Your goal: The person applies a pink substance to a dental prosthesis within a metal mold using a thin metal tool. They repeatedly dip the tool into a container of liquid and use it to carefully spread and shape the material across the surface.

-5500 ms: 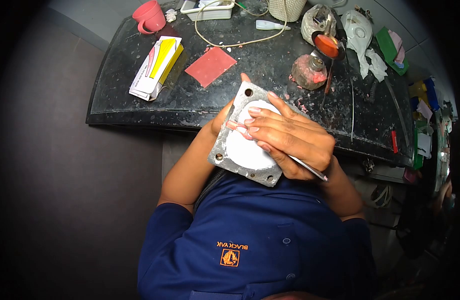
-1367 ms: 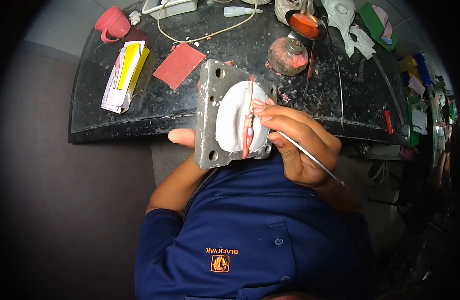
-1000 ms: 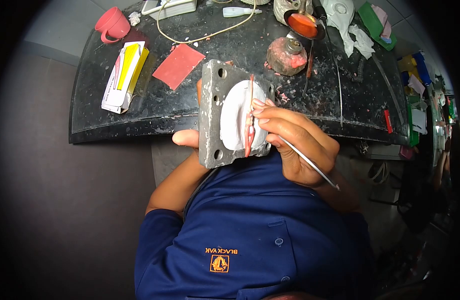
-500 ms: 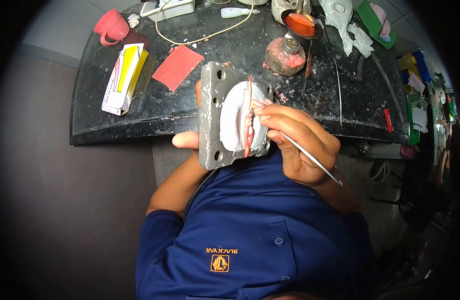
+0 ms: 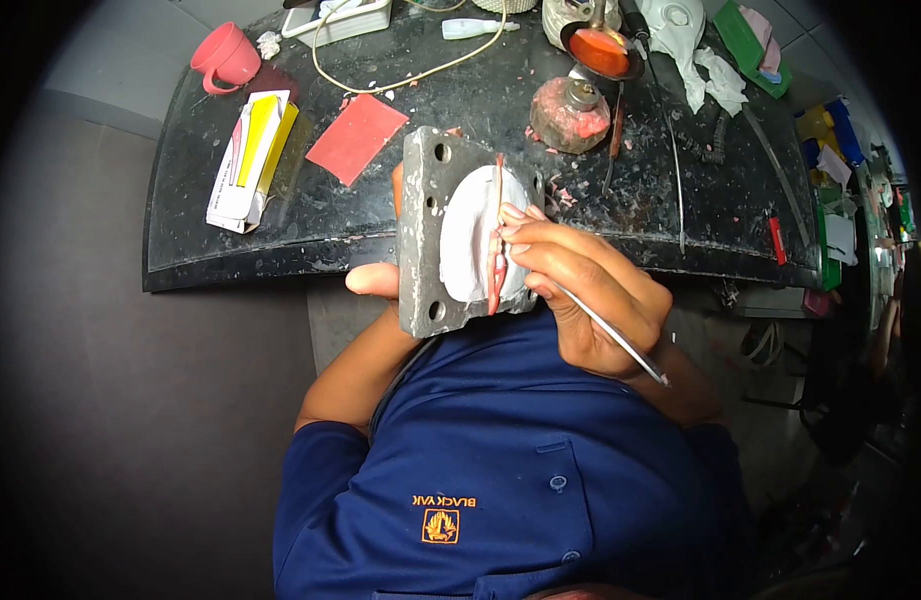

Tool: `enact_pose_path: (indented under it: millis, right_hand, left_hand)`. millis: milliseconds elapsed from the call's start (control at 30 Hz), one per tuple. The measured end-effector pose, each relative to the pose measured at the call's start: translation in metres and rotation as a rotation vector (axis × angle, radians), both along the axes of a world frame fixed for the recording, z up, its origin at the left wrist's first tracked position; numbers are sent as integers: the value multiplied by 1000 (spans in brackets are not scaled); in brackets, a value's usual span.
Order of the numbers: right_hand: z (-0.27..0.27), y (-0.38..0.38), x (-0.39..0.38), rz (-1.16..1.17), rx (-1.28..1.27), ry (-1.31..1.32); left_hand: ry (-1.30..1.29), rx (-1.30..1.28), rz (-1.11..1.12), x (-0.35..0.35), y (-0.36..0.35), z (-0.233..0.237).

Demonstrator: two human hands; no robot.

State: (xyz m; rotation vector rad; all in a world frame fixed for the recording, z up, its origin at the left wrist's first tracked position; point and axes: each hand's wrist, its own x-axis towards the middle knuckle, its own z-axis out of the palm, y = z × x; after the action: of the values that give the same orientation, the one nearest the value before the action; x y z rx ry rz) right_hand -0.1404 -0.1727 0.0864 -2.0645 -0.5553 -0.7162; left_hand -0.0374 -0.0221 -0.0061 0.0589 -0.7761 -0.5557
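Square grey metal flask (image 5: 421, 240) with corner holes, filled with smooth white plaster (image 5: 466, 240) carrying a narrow pink wax strip (image 5: 496, 272), is held on edge over the black counter (image 5: 281, 230) rim, left hand (image 5: 373, 280) fingers gripping it from behind, right hand (image 5: 591, 300) fingers closed on a thin metal tool (image 5: 621, 345), fingertips (image 5: 511, 215) touching the strip.

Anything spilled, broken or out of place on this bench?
Pink crumbs lie scattered on the black bench beside the round burner, which is itself smeared with pink. The metal plate in the left hand and the thin tool in the right hand look intact.
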Motion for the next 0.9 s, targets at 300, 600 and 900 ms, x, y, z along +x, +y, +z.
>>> enact_pose_path:
  millis: [300, 600, 900]
  right_hand:
    - [0, -5, 3, 57, 81, 19]
    - [-12, -26, 6, -3, 474, -53]
    - [-1, -3, 11, 42, 266, -44]
  left_hand:
    - [120, 54, -53, 1, 9, 5]
    - [514, 325, -205, 25, 30, 20]
    - [555, 458, -375, 26, 30, 35]
